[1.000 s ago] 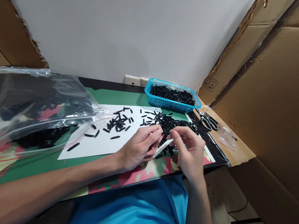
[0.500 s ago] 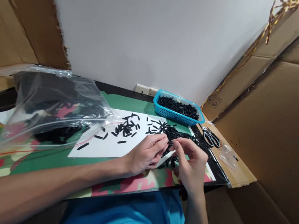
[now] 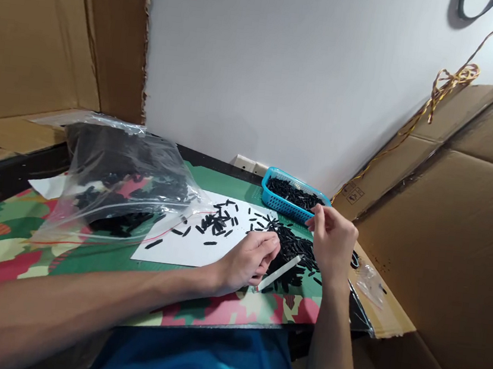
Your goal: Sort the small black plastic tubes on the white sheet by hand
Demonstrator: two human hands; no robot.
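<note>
Basket (image 3: 295, 196) has the right hand (image 3: 334, 237) at its near rim, fingertips pinched; nearer the person, the left hand (image 3: 249, 261) is curled, contents unclear.

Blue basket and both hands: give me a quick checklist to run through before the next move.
1. Blue basket upright, black pieces inside its rim: ok.
2. Right hand at the basket's near right end: ok.
3. Right fingertips free of any piece: cannot tell, too small to see.
4. Left hand empty: cannot tell, its fingers are curled closed.
5. White stick free of the left hand: cannot tell, its lower end is right beside it.
6. Scissors in full view: not ok, the right arm hides most of them.
</note>
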